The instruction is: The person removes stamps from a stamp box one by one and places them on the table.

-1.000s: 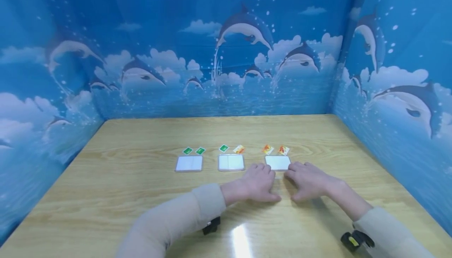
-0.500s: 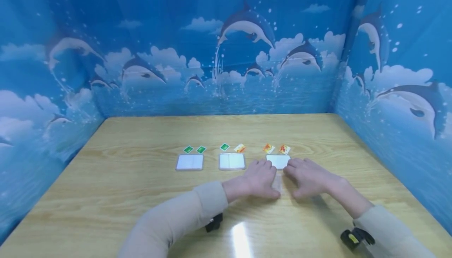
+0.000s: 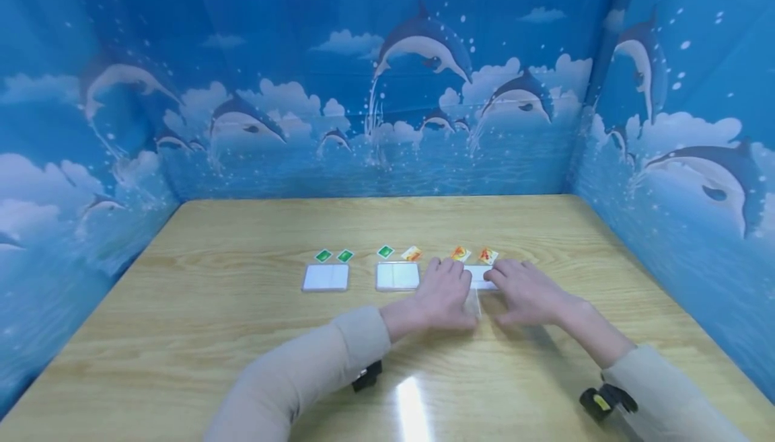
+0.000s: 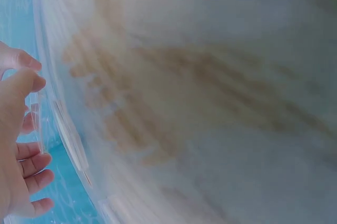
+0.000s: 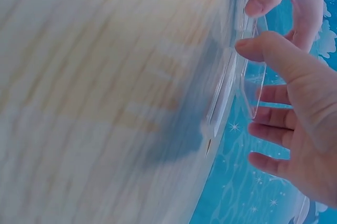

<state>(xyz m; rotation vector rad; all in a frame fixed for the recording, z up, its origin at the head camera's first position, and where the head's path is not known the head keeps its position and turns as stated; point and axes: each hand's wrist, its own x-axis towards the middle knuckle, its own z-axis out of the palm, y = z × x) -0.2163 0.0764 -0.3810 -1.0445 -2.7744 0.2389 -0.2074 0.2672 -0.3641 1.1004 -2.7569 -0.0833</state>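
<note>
A clear plastic lid [image 5: 254,84] is held between the two hands, tilted up over the rightmost white flat case [image 3: 482,272]. My left hand [image 3: 445,294] grips its left side, thumb toward me and fingers on the far side. On the opposite side my right hand [image 3: 528,294] holds it in a similar way, and the right wrist view shows its fingers [image 5: 274,116] at the lid's edge. The case lies on the table beneath the lid, and the hands cover parts of its left and right ends.
Two more white flat cases, one in the middle [image 3: 397,276] and one at left [image 3: 325,278], lie in the same row. Behind them sit small green cards [image 3: 323,255] and orange-patterned cards [image 3: 461,253]. A blue dolphin curtain [image 3: 290,92] encloses the wooden table [image 3: 181,334].
Both hands have moved slightly forward with the clear lid, which now overlaps the right case. The lid shows more clearly between them than a second ago. Cases and cards have stayed put.
</note>
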